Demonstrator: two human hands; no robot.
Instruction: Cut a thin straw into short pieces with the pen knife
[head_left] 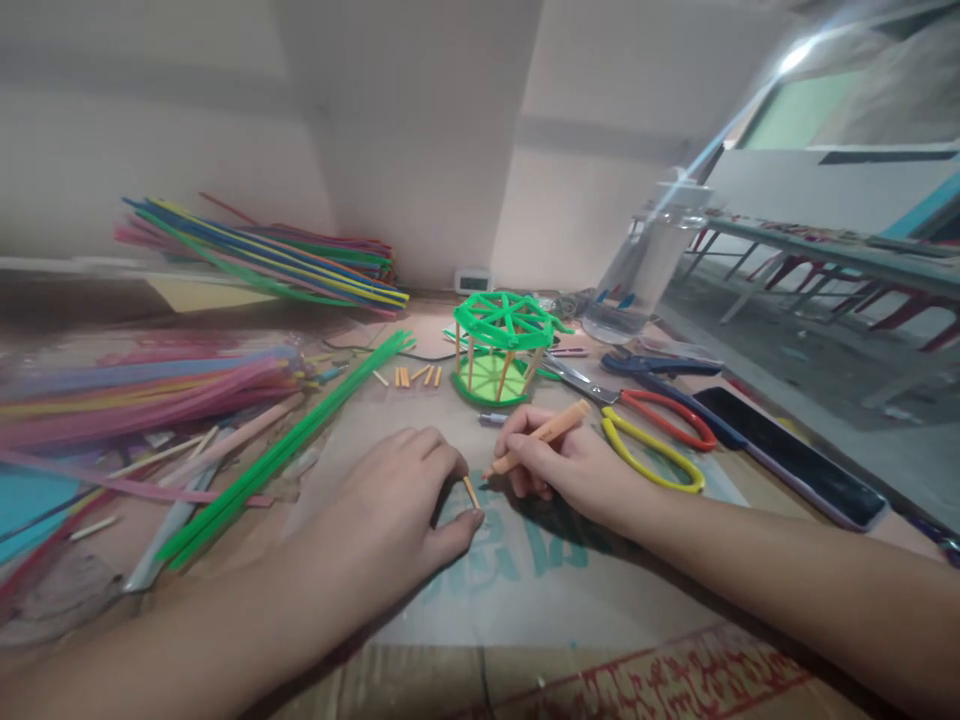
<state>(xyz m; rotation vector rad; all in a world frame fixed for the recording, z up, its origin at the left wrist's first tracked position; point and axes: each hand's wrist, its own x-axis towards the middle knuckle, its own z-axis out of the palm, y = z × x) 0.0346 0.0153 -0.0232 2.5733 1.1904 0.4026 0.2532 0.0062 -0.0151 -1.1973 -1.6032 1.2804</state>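
My left hand (397, 490) pinches a short thin wooden stick (471, 492) between thumb and fingers, low over the work surface. Just to its right, my right hand (551, 458) grips an orange pen (561, 421), its tip pointing at the stick; whether the two touch I cannot tell. Beyond both hands stands a small round structure (504, 318) with a green spoked top, wooden posts and a green base. Several short stick pieces (405, 377) lie to the left of it. A sheet with teal lettering (517, 560) spreads under my hands.
Green pipe cleaners (292, 440) lie left of my left hand, with blurred bundles (150, 395) and a colourful stack (277, 255) beyond. Scissors (652, 400) with red and yellow handles, a blue-handled tool (667, 385), a phone (795, 455) and a clear jug (645, 270) stand or lie right.
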